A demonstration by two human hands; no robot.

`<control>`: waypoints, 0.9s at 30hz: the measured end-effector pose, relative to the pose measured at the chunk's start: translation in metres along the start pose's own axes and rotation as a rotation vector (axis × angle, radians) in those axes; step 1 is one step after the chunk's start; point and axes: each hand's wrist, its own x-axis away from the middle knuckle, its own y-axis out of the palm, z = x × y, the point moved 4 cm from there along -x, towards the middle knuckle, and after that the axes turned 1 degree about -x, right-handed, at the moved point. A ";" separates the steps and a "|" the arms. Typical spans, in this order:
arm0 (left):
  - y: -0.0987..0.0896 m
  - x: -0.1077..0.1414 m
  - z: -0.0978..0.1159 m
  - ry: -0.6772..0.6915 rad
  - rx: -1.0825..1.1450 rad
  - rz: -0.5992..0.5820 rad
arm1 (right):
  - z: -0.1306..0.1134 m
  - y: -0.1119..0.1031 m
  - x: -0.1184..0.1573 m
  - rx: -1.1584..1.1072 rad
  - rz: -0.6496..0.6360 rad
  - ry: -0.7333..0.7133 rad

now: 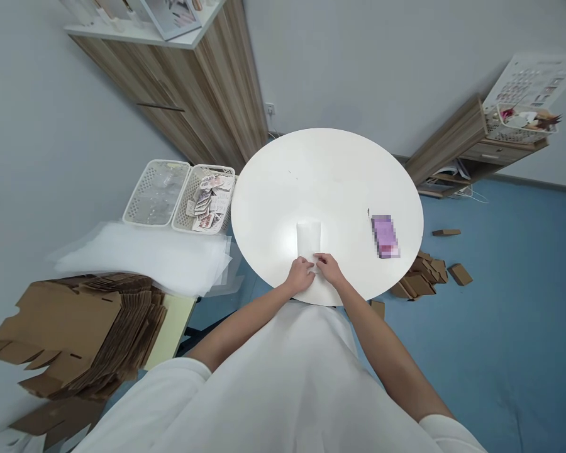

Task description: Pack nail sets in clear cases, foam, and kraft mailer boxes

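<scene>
Two hands meet at the near end of a small white pouch (308, 240) lying flat on the round white desk (273, 189), near its six o'clock edge. Left hand (300, 275) curls its fingers down onto the pouch's near left corner; right hand (329, 268) pinches the near right corner, fingertips touching those of the left. At about three o'clock on the desk, well apart from the pouch, lies a purple pack (385, 236). Off the desk at nine o'clock stand two white baskets (182, 194), one filled with small cards. Flattened cardboard boxes (82, 330) are stacked at eight o'clock, with clear plastic sheets (146, 255) between them and the baskets.
</scene>
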 end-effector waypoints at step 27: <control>-0.021 -0.001 -0.017 0.288 -0.089 -0.072 | -0.002 0.010 -0.001 0.520 -0.061 -0.444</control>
